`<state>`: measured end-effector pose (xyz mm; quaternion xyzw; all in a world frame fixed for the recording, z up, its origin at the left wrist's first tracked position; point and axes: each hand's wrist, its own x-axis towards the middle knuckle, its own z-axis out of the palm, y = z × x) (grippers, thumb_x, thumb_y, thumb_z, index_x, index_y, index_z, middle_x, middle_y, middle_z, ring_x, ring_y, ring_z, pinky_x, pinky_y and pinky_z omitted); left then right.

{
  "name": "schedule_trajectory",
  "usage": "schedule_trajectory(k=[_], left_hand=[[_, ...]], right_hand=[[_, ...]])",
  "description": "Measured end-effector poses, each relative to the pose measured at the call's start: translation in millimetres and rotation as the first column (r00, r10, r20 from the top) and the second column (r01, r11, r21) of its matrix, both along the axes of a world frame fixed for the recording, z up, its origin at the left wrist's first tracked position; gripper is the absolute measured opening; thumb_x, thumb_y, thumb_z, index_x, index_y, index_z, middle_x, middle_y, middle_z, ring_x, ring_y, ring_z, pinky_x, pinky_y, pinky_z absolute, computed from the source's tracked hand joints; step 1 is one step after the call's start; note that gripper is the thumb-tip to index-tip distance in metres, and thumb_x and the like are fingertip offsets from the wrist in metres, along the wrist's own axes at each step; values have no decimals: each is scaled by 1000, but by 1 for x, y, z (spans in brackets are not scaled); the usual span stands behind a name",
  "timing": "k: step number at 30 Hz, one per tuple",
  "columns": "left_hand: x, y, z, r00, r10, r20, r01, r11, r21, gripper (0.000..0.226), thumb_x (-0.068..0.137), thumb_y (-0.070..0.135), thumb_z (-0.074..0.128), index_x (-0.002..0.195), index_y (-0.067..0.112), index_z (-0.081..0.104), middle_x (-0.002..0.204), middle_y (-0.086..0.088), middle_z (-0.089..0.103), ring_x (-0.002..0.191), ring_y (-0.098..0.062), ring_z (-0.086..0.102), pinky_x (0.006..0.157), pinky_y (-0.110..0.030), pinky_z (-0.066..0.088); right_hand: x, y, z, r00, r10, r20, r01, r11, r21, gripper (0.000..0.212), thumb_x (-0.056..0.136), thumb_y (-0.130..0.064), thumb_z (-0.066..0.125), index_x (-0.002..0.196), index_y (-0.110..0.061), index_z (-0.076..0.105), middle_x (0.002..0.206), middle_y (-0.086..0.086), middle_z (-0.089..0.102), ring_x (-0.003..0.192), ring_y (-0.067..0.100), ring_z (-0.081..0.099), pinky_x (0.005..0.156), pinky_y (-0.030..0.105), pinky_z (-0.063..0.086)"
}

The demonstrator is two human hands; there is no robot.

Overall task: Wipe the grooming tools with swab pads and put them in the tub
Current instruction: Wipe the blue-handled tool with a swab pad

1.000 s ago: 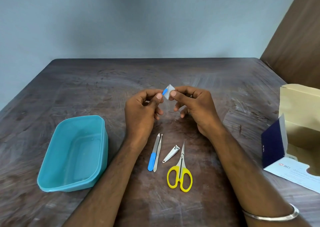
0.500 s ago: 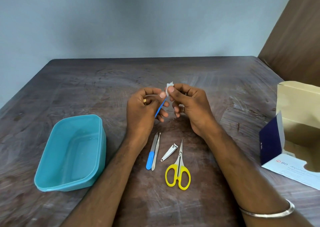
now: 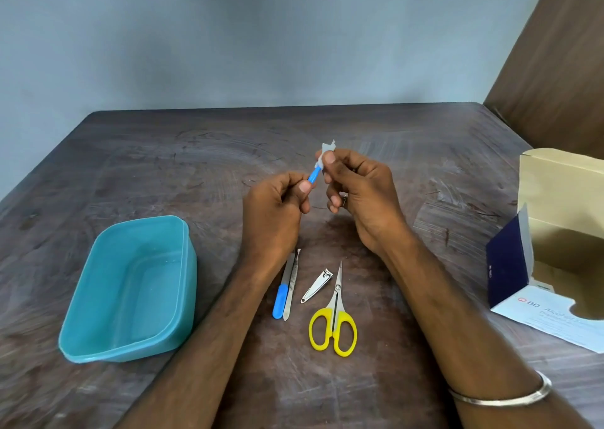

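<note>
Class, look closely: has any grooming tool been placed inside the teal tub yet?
No. The teal tub holds nothing, while the scissors and nail clipper lie on the table.

We note the counter (image 3: 196, 154) as dark wood, matt, its grain scuffed with pale streaks. Tub (image 3: 98, 340): teal plastic, smooth, faint sheen. Scissors (image 3: 333, 327): bright metal blades, glossy yellow plastic loops. Nail clipper (image 3: 316, 286) and tweezers (image 3: 292, 284): polished metal. File (image 3: 281, 294): dull metal with a smooth blue plastic grip. Swab pad (image 3: 327, 150): thin, pale, crumpled, matt. Box (image 3: 562, 199): matt card. Bangle (image 3: 510, 399): shiny metal.
</note>
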<state>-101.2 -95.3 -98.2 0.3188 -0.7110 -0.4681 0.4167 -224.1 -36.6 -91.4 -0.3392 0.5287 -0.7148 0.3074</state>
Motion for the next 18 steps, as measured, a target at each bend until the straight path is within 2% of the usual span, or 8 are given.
schedule_trajectory(k=[5,10,12,14,18], left_hand=[[1,-1,1,1000,-13,-19,13,1000,9,22,99,6,51,94,11,72,58,5,53,49,-2,43,48,-14,35],[4,-4,3,995,-62,-80,73,986,150,27,100,6,50,85,13,71,55,4,49,45,-1,37,43,-13,31],[5,-4,5,994,-73,-83,87,979,184,24,100,9,51,89,12,72,56,2,52,43,-2,38,42,-15,30],[5,-3,7,995,-65,-73,76,984,163,18,100,14,55,95,12,72,60,0,60,42,-5,43,41,-17,33],[2,3,8,1000,-10,7,10,1000,4,10,92,22,67,97,16,73,68,1,70,46,-5,55,45,-17,41]], right_hand=[[6,0,0,997,44,-68,-44,999,-11,12,98,-15,62,97,-13,74,69,-1,66,46,16,43,47,30,39],[6,-1,-1,993,55,-103,-56,998,-7,12,96,-16,64,94,-14,76,73,5,65,46,17,42,47,30,39],[7,-1,-1,994,33,-102,-34,999,-2,12,96,-16,64,94,-14,76,72,3,65,46,16,42,47,30,39],[7,-1,0,997,-9,-74,9,1000,0,12,96,-17,65,93,-13,76,67,-1,62,45,16,41,48,30,39],[6,-3,2,989,-145,27,146,989,-8,13,93,-19,69,87,-11,78,61,1,53,43,15,38,47,31,36]])
